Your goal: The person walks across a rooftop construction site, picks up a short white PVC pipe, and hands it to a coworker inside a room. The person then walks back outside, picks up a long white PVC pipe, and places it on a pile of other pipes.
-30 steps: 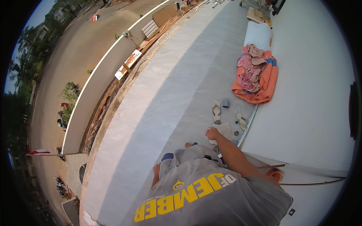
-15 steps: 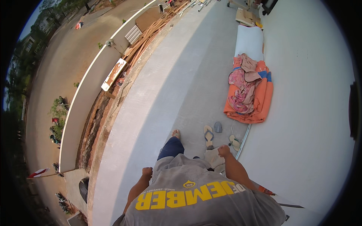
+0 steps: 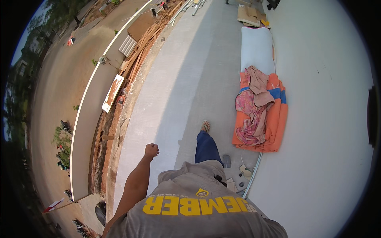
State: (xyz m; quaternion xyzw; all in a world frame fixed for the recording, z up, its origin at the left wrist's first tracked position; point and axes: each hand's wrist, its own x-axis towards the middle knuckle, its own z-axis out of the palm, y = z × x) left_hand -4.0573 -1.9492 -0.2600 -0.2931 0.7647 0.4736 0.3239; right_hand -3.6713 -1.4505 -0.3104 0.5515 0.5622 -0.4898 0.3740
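My left hand (image 3: 151, 150) swings forward over the pale floor (image 3: 158, 107), its fingers curled in and nothing visible between them. It touches nothing. My right hand is out of sight. One foot (image 3: 205, 126) in a sandal, below a dark blue trouser leg (image 3: 207, 147), is stepping ahead. Farther off to the right, a folded orange tarpaulin (image 3: 278, 123) lies by the wall with a pink patterned cloth (image 3: 254, 115) heaped on it. A grey block-like item (image 3: 226, 161) and a loose sandal (image 3: 245, 171) are on the floor by my right side.
A white wall (image 3: 317, 119) runs along the right. Behind the tarpaulin lie a white roll or pad (image 3: 257, 47) and flattened cardboard (image 3: 250, 16). A thin pipe (image 3: 253, 174) follows the wall's foot. On the left, timber planks (image 3: 145, 47) and a trench (image 3: 104, 146) border the floor beside a low wall (image 3: 85, 119).
I have stepped forward, and the tarpaulin sits closer. My left hand has swung up ahead; my right hand has dropped out of view. One loose sandal is no longer visible.
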